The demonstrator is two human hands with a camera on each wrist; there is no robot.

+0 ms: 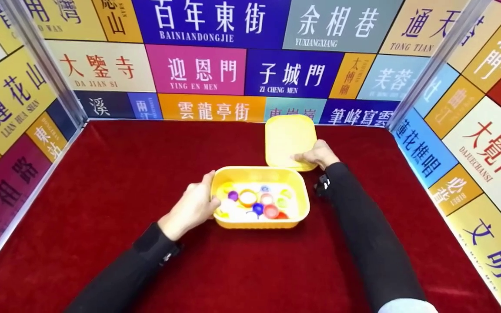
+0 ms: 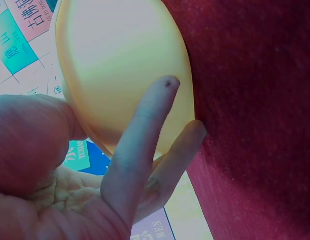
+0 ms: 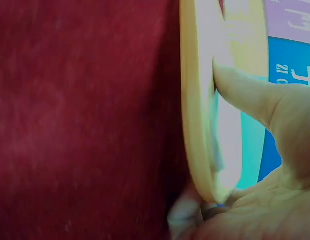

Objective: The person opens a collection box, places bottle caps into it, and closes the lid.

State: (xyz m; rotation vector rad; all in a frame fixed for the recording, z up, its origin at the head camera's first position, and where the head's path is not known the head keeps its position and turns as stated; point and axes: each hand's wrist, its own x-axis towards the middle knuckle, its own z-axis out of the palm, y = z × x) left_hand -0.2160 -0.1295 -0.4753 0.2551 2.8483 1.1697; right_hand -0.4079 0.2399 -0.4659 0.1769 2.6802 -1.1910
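A yellow plastic box (image 1: pixel 259 224) stands uncovered on the red cloth. Inside lie several small round pieces like bottle caps (image 1: pixel 271 211), in purple, blue, red, orange and pale colours. My left hand (image 1: pixel 195 203) grips the box at its left end, thumb over the rim. In the left wrist view, fingers (image 2: pixel 139 135) press along the box's outer wall (image 2: pixel 124 70). Just behind the box, my right hand (image 1: pixel 322 154) pinches the yellow lid (image 1: pixel 289 137) by its near right corner, thumb on the upper face. The right wrist view shows the lid edge-on (image 3: pixel 192 100), fingers partly hidden under it.
Dark red cloth (image 1: pixel 146 174) covers the table. Panels with coloured blocks and large characters (image 1: pixel 202 69) rise at the back and both sides, joined by metal corner posts (image 1: pixel 48 65). The lid's far edge overlaps the back panel in the head view.
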